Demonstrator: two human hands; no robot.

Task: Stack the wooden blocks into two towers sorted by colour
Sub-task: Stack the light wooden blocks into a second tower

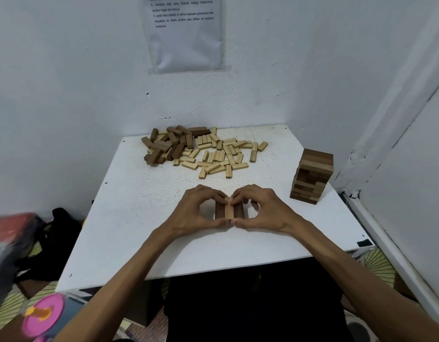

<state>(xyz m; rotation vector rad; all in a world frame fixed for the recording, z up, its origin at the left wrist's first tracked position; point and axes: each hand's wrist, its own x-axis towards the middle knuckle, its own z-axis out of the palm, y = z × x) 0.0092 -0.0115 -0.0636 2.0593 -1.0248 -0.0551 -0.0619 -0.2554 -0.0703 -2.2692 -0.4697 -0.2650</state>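
Left hand and right hand, fingers and thumbs curled, pinch a row of three wooden blocks (dark, pale, dark) lying on the white tabletop; loose dark and pale blocks lie beyond; brown block tower stands right

A printed notice hangs above the white table; lower left, perhaps a pink lid.

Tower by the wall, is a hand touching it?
No, the tower stands alone at the table's right side, while the left hand and right hand pinch three blocks mid-table.
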